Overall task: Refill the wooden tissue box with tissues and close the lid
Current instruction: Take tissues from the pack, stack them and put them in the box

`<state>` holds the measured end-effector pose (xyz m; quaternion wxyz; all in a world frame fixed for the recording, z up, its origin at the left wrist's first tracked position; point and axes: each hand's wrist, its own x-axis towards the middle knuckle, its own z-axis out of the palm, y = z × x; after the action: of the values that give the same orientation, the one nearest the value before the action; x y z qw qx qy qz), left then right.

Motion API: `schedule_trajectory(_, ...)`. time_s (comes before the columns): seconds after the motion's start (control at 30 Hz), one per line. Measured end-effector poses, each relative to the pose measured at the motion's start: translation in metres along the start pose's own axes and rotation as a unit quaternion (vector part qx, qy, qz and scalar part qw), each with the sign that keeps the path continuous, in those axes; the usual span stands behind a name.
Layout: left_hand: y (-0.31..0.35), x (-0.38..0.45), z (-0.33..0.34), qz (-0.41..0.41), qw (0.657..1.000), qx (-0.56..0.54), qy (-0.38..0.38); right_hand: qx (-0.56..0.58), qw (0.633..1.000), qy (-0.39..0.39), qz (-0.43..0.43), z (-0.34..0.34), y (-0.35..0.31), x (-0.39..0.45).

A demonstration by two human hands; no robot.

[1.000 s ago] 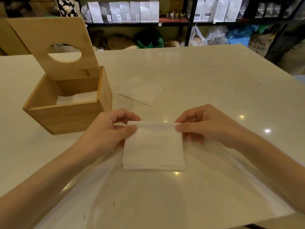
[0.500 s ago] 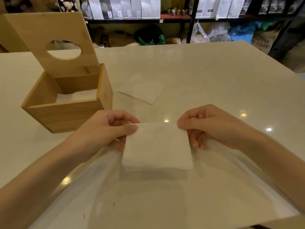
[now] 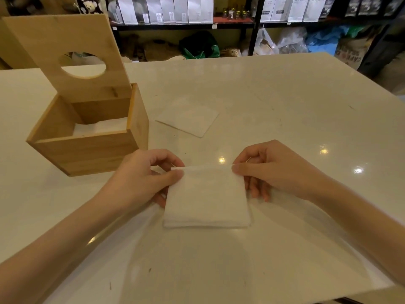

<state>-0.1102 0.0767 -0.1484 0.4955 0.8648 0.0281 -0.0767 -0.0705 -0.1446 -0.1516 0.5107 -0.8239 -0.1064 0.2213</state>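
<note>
A wooden tissue box (image 3: 87, 150) stands at the left of the table with its lid (image 3: 65, 40) raised upright; the lid has a round hole. White tissues (image 3: 103, 127) lie inside the box. In front of me a folded stack of white tissues (image 3: 207, 198) is held above a clear plastic wrapper (image 3: 219, 260). My left hand (image 3: 140, 178) pinches the stack's top left corner. My right hand (image 3: 276, 167) pinches its top right corner. The stack hangs slightly lifted, tilted toward me.
A single folded tissue (image 3: 188, 118) lies flat on the white table (image 3: 285, 106), right of the box. Behind the table's far edge stand dark shelves (image 3: 186, 25) with white bags and sacks below.
Both hands have lifted the tissue stack a little off the plastic wrapper; its far edge has risen. The view has tipped slightly down.
</note>
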Motion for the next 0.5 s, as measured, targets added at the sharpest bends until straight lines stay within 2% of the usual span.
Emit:
schedule_trajectory(0.17, -0.001, -0.003, 0.000, 0.023, 0.997, 0.067, 0.003, -0.034, 0.999, 0.012, -0.007, 0.002, 0.000, -0.002)
schedule_trajectory(0.23, 0.000, -0.005, 0.000, 0.038, 0.990, 0.134, 0.002, -0.052, 0.998, 0.020, -0.008, 0.003, 0.000, -0.003)
schedule_trajectory(0.37, 0.011, 0.000, -0.002, 0.102, 0.932, 0.347, 0.015, -0.192, 0.980, 0.029, -0.030, 0.000, -0.003, -0.001)
schedule_trajectory(0.5, 0.046, 0.017, -0.008, 0.138, 0.905, 0.401, -0.039, -0.262, 0.963, 0.022, -0.062, -0.014, -0.018, 0.011)
